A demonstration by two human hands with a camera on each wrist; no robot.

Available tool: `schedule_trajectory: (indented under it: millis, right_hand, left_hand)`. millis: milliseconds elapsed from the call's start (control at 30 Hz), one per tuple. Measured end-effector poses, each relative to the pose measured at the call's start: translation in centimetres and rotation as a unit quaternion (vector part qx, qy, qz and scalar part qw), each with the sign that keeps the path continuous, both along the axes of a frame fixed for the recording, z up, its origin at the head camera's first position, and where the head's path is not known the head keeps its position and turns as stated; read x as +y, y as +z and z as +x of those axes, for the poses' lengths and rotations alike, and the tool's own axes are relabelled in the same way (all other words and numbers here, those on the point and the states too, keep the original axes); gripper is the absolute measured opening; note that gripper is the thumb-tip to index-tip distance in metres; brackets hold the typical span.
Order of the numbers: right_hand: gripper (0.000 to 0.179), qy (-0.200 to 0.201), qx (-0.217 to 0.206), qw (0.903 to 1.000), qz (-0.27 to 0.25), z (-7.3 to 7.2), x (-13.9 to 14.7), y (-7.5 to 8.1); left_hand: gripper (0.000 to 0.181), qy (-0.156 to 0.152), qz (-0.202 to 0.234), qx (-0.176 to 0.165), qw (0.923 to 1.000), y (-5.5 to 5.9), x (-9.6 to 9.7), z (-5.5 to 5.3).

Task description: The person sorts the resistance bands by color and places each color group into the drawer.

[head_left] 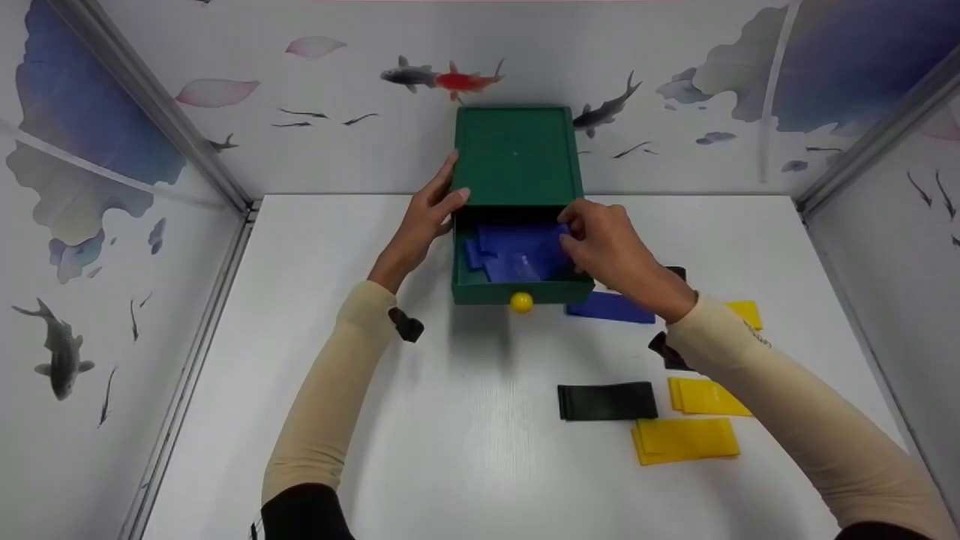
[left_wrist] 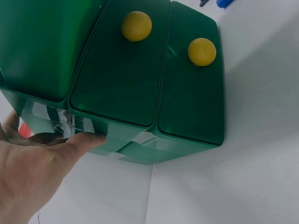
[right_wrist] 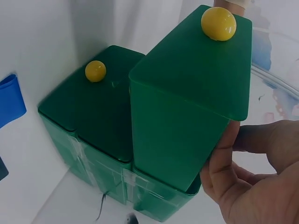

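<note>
A green drawer cabinet (head_left: 517, 154) stands at the back of the table, its top drawer (head_left: 555, 292) pulled out by a yellow knob side (head_left: 521, 302). Several flat blue bands (head_left: 521, 251) lie inside that drawer. My left hand (head_left: 427, 217) rests on the cabinet's left side, fingers extended and thumb near the top edge; the left wrist view shows the thumb against the taped green wall (left_wrist: 133, 135). At the drawer's right rim, my right hand (head_left: 607, 240) has its fingers curled, thumb and forefinger pinching the right end of a blue band. In the right wrist view the drawer wall hides the fingertips.
Right of the cabinet lie a blue band (head_left: 611, 307), a black band (head_left: 607, 401) and several yellow bands (head_left: 686, 440), partly under the right forearm. Two lower drawers with yellow knobs (left_wrist: 202, 52) are closed. White panels with painted fish enclose the table.
</note>
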State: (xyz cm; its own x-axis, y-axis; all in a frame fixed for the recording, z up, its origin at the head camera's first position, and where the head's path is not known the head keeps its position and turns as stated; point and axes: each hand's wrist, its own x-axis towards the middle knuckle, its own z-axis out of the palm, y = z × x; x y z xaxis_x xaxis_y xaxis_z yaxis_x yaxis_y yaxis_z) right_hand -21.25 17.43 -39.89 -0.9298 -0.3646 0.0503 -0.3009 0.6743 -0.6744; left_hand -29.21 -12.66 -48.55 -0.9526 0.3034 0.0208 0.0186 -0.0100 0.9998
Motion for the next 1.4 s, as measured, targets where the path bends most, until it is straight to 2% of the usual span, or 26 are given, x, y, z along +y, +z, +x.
schedule_trajectory:
  millis: [267,500,600,733,900,1033,1200,1400]
  right_hand:
    - [0.031,0.01,0.034,0.9983,0.047,0.3,-0.7,-0.2]
    - [0.029,0.001,0.104,0.9898,0.097,1.0,-0.9,-0.3]
    - [0.029,-0.006,0.121,0.9871,0.105,0.9,-0.6,-0.2]
    - [0.025,-0.008,0.122,0.9892,0.081,0.7,0.1,-0.4]
    - [0.02,-0.013,0.144,0.9891,0.025,0.5,1.8,-1.6]
    - [0.014,-0.022,0.178,0.9836,-0.02,0.2,3.3,-2.8]
    - [0.011,-0.03,0.216,0.9746,-0.051,0.0,4.9,-4.0]
    - [0.013,-0.053,0.182,0.9796,-0.068,-0.2,7.0,-5.8]
  left_hand:
    - [0.075,-0.001,-0.006,-0.001,1.0,0.2,0.0,0.1]
    - [0.074,-0.001,0.003,0.001,1.0,-0.1,0.0,0.0]
    - [0.075,-0.003,0.008,0.002,1.0,-0.1,-0.1,-0.1]
    - [0.075,-0.003,0.008,0.004,1.0,0.0,-0.1,0.0]
    - [0.074,-0.003,0.003,0.006,1.0,0.0,-0.1,0.0]
    - [0.075,-0.003,0.002,0.01,0.9999,-0.1,0.0,0.0]
    - [0.075,-0.004,-0.001,0.011,0.9999,-0.2,0.2,-0.1]
    - [0.075,0.0,0.003,0.009,1.0,-0.2,0.1,0.0]
